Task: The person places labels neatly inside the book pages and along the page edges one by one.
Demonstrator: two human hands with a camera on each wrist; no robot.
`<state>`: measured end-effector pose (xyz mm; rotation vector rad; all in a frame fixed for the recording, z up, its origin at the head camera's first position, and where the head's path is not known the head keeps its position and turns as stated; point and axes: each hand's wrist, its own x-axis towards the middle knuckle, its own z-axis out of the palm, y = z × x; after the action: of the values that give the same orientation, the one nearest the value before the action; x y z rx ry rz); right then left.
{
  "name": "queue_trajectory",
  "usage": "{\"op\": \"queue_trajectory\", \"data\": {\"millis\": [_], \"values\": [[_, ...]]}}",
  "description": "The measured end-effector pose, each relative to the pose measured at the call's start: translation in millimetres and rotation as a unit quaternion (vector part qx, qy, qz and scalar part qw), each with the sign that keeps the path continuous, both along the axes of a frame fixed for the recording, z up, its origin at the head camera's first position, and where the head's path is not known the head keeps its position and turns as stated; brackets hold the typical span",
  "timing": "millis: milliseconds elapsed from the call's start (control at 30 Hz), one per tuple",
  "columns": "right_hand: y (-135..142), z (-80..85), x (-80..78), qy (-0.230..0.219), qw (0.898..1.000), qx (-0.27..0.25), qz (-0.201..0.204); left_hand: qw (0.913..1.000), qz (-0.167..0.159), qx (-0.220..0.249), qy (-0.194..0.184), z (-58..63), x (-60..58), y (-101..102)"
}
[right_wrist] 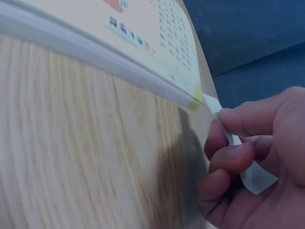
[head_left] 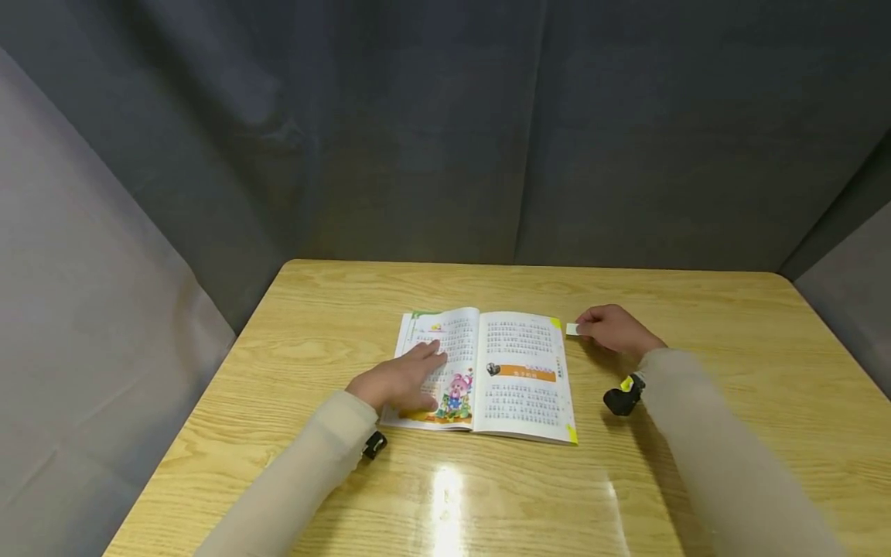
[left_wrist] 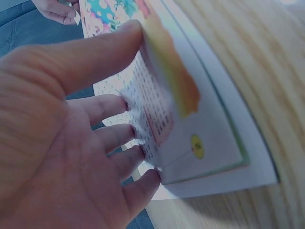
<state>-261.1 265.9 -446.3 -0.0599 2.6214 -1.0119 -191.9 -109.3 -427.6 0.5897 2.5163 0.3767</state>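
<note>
Starting on the left: the left hand has its fingers loosely straight, thumb well apart, resting on the left page of an open book. From the head view you mostly get the back of that hand, but the left wrist cam shows the palm side, fingertips on the print, plus a yellow page-number oval in the lower corner that's hidden from above. The book lies flat on the tabletop, in front of the person.

Just off the book's top right corner, the right hand pinches a white paper slip. The head view only gives you a little end of it; the right wrist cam shows it running between the fingers with a wider tail out by the palm. Can't tell if its tip touches the book.

Other stuff, left to right: pale panel, left sleeve, black wrist device, dark curtain behind, another black device, right sleeve. The left hand blocks part of the page text, and the right fingers cover the slip's middle.
</note>
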Motion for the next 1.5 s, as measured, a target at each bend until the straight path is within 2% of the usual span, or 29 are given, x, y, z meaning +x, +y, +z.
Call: {"op": "queue_trajectory", "data": {"millis": [200, 400, 833, 1067, 1500], "values": [[-9.5, -5.3, -3.4, -0.009, 0.999, -0.025, -0.028, 1.0, -0.004, 0.004, -0.003, -1.4, 0.0, 1.3], [-13.7, -7.1, 0.0, -0.013, 0.999, -0.045, -0.026, 0.9998, -0.018, 0.002, 0.003, -3.8, -0.2, 3.7], [-20.5, -12.3, -5.9, -0.012, 0.999, -0.036, -0.01, 0.9998, -0.018, -0.003, 0.005, -4.1, 0.2, 1.7], [-26.4, -13.6, -3.9, -0.018, 0.999, -0.027, -0.027, 0.9999, -0.015, -0.003, 0.001, -2.6, 2.1, -0.1], [-33.3, -12.6, -2.8, -0.023, 0.999, -0.033, -0.022, 0.9999, -0.012, -0.003, 0.0, 0.1, 3.8, -2.8]]}}
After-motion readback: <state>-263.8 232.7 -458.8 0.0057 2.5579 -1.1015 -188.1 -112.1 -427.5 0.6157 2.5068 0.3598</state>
